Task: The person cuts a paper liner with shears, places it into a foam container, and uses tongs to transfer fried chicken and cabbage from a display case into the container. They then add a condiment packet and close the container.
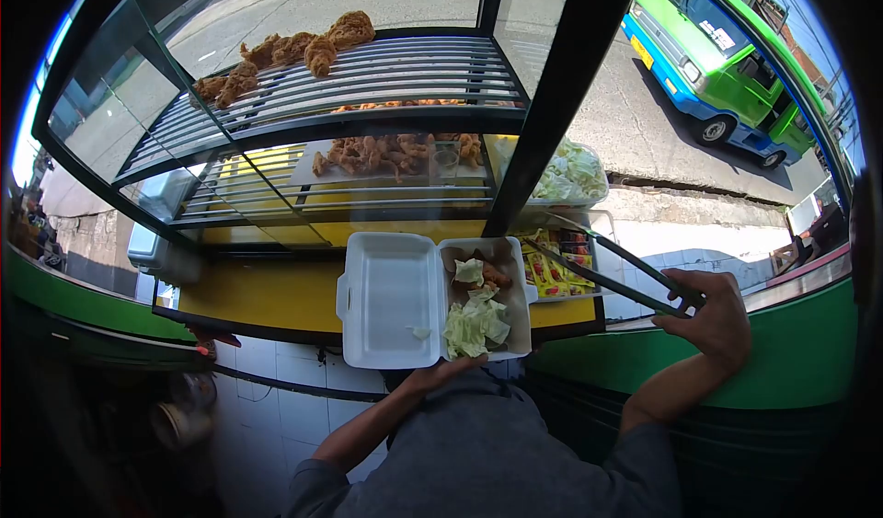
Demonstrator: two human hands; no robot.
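A white foam takeaway box (391, 302) lies open, its lid side on the left. In its paper-lined right half are pieces of lettuce (476, 323) and a brown fried piece (497, 277). My left hand (448, 371) grips the box's near edge, fingers partly hidden beneath it. My right hand (710, 316) is closed around long dark tongs (627, 254). Their arms are spread, with no food visible between the tips, which are over sauce sachets (552, 265) beside the box. Behind the tongs stands a tub of shredded lettuce (570, 179).
A glass display case (515, 122) has slatted shelves with fried chicken (317, 47) above and smaller fried pieces (377, 153) below. A yellow counter (267, 293) runs beneath. At the far right, a green van (727, 58) is on the road outside.
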